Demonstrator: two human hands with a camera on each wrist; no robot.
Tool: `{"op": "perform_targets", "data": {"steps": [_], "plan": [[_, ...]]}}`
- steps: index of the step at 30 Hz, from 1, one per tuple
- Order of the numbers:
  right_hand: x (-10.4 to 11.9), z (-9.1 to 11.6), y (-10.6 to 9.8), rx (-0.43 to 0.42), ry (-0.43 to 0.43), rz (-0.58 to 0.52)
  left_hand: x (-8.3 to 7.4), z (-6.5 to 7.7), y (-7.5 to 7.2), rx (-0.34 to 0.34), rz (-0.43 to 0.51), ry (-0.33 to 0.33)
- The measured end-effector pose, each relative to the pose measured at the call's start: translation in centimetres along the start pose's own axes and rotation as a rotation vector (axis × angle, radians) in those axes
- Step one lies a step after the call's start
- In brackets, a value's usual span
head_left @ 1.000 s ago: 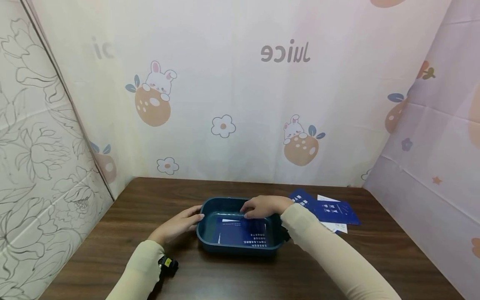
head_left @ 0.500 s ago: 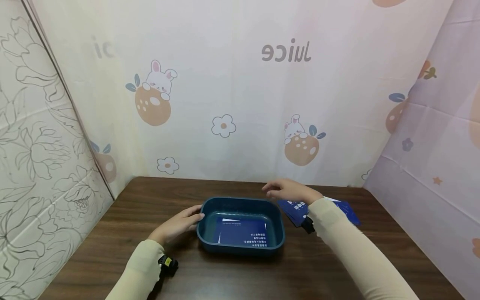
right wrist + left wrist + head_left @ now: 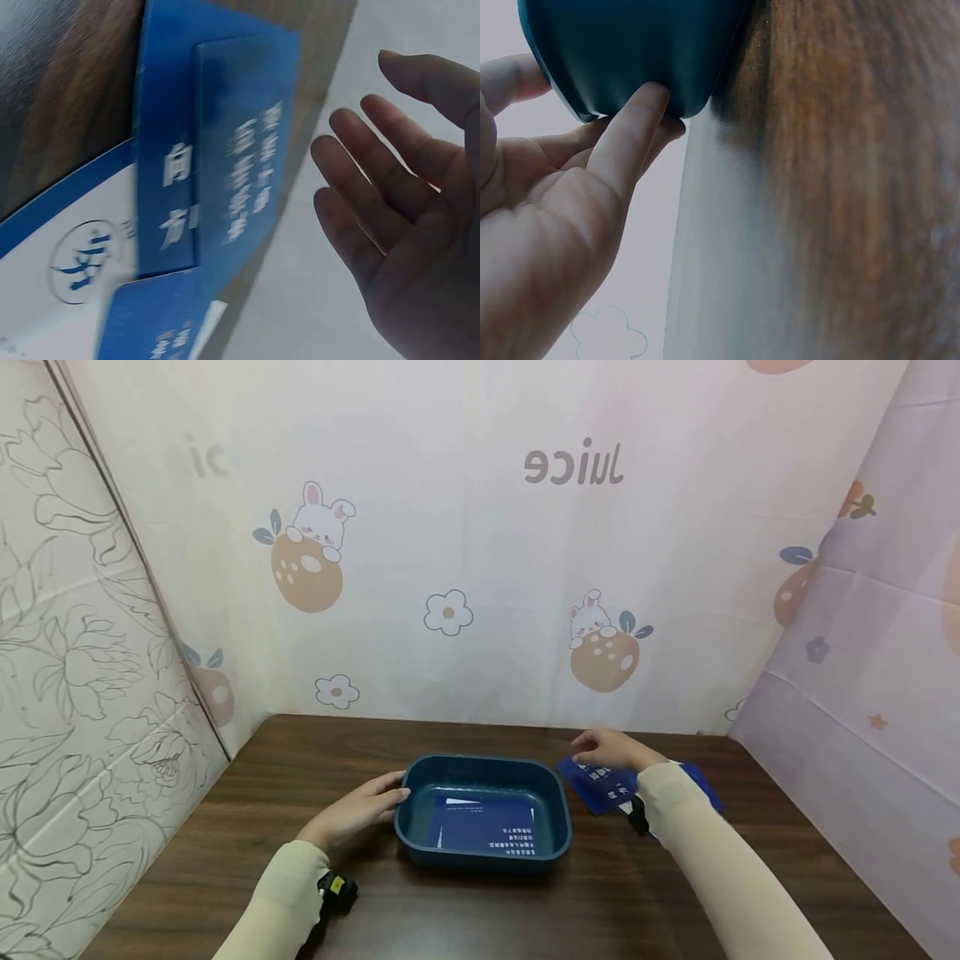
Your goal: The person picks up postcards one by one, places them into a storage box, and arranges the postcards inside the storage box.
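Two bare hands work at a dark wood-grain counter [image 3: 480, 918], set well apart from each other.

Head view: A dark teal rectangular basin [image 3: 483, 861] stands upright near the middle of the counter's width. A dark-blue card [image 3: 480, 827] with white print lies flat on the basin floor; white slivers show at its edges. The left hand [image 3: 358, 812] grips the basin's left end, with fingertips at the rim. The right hand [image 3: 613, 749] is positioned over the loose blue cards [image 3: 594, 784], to the right of the basin and toward the counter's rear right corner. These cards overlap and are partly covered by the right hand and sleeve [image 3: 697, 843]. A printed curtain [image 3: 465, 543] hangs behind the counter's rear edge.

Left wrist view: One digit passes over the basin rim; other fingers bear against the outer wall. The counter surface adjoins the basin.

Right wrist view: The right hand's fingers are loosely bent and separated, palm visible, and grasp nothing. A gap shows between the fingertips and the blue cards. A white card [image 3: 82, 255] with a blue border and a circular emblem lies partly under them.
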State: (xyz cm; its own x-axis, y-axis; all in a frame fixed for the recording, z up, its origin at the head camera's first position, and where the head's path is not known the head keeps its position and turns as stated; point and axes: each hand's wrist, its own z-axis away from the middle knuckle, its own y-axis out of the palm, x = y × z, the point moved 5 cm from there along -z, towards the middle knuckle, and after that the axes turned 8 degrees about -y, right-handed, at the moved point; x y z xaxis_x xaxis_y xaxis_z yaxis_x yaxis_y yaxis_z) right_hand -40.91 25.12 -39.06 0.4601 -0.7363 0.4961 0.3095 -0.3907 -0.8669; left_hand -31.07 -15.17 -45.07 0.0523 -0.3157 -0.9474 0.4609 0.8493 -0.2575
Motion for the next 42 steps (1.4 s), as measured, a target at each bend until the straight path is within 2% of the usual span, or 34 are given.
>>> {"op": "perform_targets", "data": {"steps": [11,16,24,30,42], "plan": [[-4.3,1.4,-0.3,-0.099,0.254,0.045,0.1,-0.2,0.0,0.005,0.01,-0.003],[-5.8,2.0,-0.2,-0.102,0.354,0.071,0.2,-0.3,-0.1,0.01,0.022,0.0],[-6.7,2.3,0.1,-0.1,0.415,0.134,0.2,-0.3,-0.1,0.013,0.017,0.002],[-6.8,2.7,0.3,-0.135,0.465,0.097,0.2,-0.3,-0.2,0.016,0.019,0.002],[-7.1,2.9,0.3,-0.189,0.466,0.078,0.1,-0.2,-0.1,0.001,0.012,-0.014]]}}
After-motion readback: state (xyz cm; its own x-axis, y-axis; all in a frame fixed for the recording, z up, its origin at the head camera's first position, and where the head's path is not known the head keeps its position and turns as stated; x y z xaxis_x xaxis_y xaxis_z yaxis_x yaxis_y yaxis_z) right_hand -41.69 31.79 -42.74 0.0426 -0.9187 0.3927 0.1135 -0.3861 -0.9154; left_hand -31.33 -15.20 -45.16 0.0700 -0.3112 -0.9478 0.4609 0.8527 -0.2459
